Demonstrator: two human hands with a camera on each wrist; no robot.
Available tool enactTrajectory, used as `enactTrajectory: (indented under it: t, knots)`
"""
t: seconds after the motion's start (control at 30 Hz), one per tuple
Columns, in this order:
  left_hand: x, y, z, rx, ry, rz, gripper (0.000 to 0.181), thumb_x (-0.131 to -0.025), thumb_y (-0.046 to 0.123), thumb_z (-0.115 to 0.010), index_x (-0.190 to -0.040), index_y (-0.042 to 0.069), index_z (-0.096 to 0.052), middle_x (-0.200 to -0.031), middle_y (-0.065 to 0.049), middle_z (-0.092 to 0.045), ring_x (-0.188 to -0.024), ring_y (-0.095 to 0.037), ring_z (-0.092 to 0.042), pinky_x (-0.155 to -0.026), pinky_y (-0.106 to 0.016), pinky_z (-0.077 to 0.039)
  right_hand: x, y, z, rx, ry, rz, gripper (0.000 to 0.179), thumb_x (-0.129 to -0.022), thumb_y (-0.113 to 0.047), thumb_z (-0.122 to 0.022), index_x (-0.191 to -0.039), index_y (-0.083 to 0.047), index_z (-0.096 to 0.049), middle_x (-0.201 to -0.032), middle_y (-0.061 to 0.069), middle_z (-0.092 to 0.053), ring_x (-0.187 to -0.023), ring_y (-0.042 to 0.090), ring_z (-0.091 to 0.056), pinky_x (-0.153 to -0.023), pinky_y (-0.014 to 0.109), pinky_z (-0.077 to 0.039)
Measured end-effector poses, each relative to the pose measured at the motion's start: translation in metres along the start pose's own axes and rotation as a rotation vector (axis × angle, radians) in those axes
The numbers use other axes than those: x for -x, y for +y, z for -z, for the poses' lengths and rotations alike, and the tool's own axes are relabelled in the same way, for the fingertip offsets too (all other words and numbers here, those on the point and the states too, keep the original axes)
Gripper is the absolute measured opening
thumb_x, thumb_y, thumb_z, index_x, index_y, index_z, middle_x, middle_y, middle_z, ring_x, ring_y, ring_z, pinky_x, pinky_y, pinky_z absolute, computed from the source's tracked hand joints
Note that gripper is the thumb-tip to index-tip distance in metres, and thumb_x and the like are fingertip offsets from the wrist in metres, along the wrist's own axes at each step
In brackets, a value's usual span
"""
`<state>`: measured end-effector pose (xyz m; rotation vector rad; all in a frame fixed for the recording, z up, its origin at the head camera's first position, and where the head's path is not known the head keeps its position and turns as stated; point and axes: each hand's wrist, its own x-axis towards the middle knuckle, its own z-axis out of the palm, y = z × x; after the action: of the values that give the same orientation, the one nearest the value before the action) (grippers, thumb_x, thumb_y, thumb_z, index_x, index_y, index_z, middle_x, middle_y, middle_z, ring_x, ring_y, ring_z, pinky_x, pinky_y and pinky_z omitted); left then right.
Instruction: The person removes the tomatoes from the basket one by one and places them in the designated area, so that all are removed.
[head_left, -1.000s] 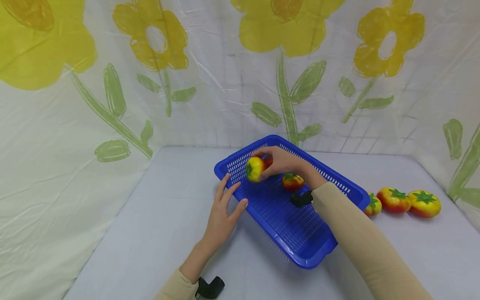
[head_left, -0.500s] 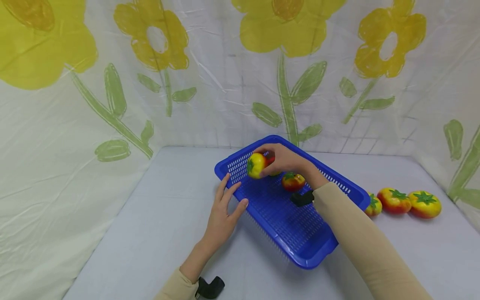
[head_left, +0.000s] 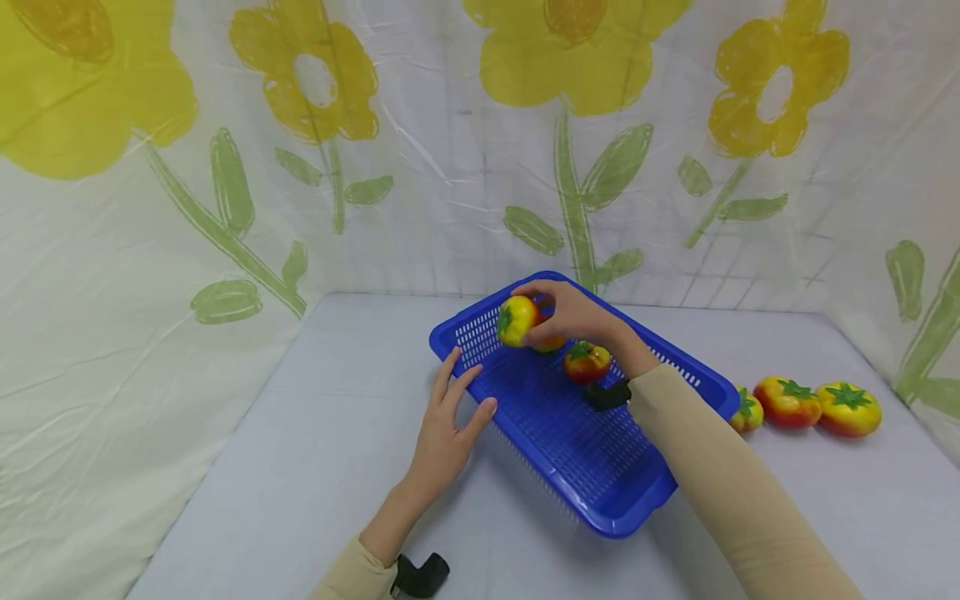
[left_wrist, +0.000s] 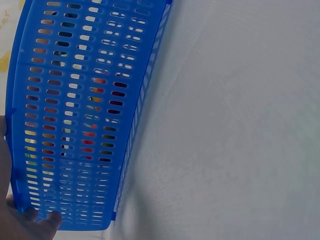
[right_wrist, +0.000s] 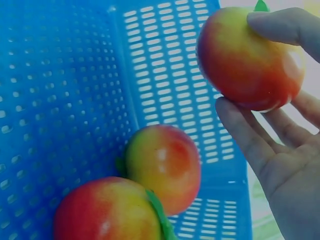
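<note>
In the head view my right hand (head_left: 572, 319) holds a red-and-yellow tomato (head_left: 517, 321) with a green star-shaped top, above the far-left end of a blue plastic basket (head_left: 577, 479). The right wrist view shows thumb and fingertips on either side of this tomato (right_wrist: 250, 62). Two more tomatoes lie in the basket below it, one nearer (right_wrist: 107, 212) and one farther (right_wrist: 162, 167). My left hand (head_left: 442, 433) has its fingers spread, fingertips right at the basket's left rim. In the left wrist view the left fingers (left_wrist: 47, 225) show at the basket's lower corner.
Three tomatoes sit in a row on the white table (head_left: 315, 467) to the right of the basket; the middle one (head_left: 787, 402) is redder, the outermost (head_left: 849, 408) yellower. A flower-printed curtain (head_left: 442, 217) hangs behind and at the sides.
My right hand has risen slightly and shifted a little right with the tomato, uncovering more of the tomato behind it. The left hand and basket have stayed put.
</note>
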<state>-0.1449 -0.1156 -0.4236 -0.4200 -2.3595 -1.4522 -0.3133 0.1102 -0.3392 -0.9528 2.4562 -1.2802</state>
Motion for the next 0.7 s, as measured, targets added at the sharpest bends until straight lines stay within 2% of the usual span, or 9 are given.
enactTrajectory:
  t: [0.17,0.33,0.47,0.6,0.7]
  knots:
    - [0.000,0.000,0.000,-0.003,-0.002,0.002,0.051,-0.099,0.040,-0.058,-0.145,0.019,-0.049,-0.163,-0.001,-0.015,-0.145,-0.020,-0.019,-0.108,-0.055,-0.030,0.000,-0.005,0.005,-0.061,0.040,0.025,0.067,-0.078,-0.018,-0.085,-0.137,-0.010,-0.055,-0.128,0.009,-0.055,-0.108,0.028,-0.058,-0.091,0.043,-0.050]
    - [-0.002,0.000,0.001,-0.006,0.001,-0.004,0.051,-0.099,0.039,-0.058,-0.145,0.019,-0.050,-0.163,0.000,-0.015,-0.145,-0.019,-0.018,-0.108,-0.054,-0.029,0.003,-0.016,0.014,-0.155,0.127,0.053,0.066,-0.078,-0.009,-0.084,-0.137,-0.007,-0.055,-0.125,0.011,-0.057,-0.107,0.030,-0.058,-0.093,0.040,-0.049]
    - [-0.002,-0.001,0.000,-0.005,0.002,-0.016,0.051,-0.099,0.037,-0.060,-0.145,0.018,-0.049,-0.162,-0.001,-0.016,-0.146,-0.021,-0.018,-0.108,-0.056,-0.029,0.011,-0.023,0.020,-0.216,0.167,0.032,0.066,-0.077,-0.009,-0.085,-0.137,-0.009,-0.056,-0.126,0.009,-0.057,-0.109,0.027,-0.059,-0.091,0.035,-0.050]
    - [-0.001,-0.002,0.000,-0.006,0.003,-0.019,0.051,-0.099,0.037,-0.060,-0.145,0.018,-0.050,-0.162,-0.003,-0.016,-0.145,-0.021,-0.019,-0.108,-0.056,-0.030,0.019,-0.033,0.025,-0.215,0.172,0.020,0.067,-0.078,-0.007,-0.084,-0.138,-0.010,-0.054,-0.128,0.007,-0.056,-0.110,0.026,-0.057,-0.090,0.033,-0.051]
    - [-0.001,-0.002,0.001,-0.007,0.005,-0.022,0.050,-0.099,0.036,-0.060,-0.144,0.018,-0.050,-0.162,-0.001,-0.015,-0.145,-0.020,-0.018,-0.108,-0.055,-0.029,0.029,-0.048,0.028,-0.198,0.173,0.050,0.065,-0.078,-0.002,-0.082,-0.137,-0.006,-0.054,-0.127,0.010,-0.057,-0.110,0.028,-0.057,-0.090,0.033,-0.051]
